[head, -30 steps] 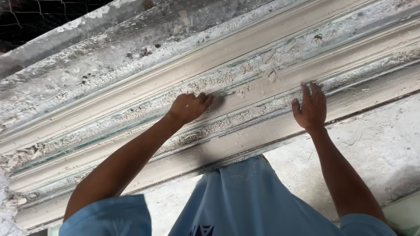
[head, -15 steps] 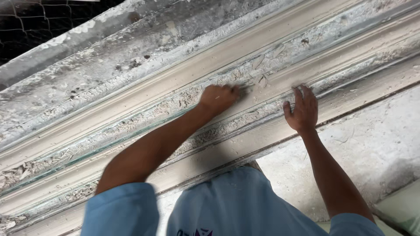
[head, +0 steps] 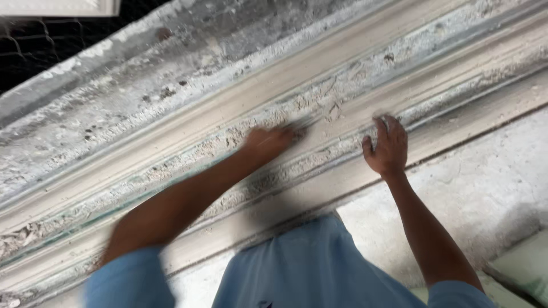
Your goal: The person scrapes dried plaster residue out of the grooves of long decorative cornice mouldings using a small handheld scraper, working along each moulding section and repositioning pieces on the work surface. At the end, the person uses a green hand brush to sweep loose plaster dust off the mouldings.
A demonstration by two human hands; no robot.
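The blurred left hand, fingers curled, grip unclear, presses the long grey-white ridged plaster moulding; the right hand rests beside it, fingers spread.

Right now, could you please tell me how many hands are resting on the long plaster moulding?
2. The left hand is on the moulding near the middle, blurred; the right hand lies flat beside it, fingers spread. No other hands show.

Long ridged plaster moulding; crusted plaster crumbs on it
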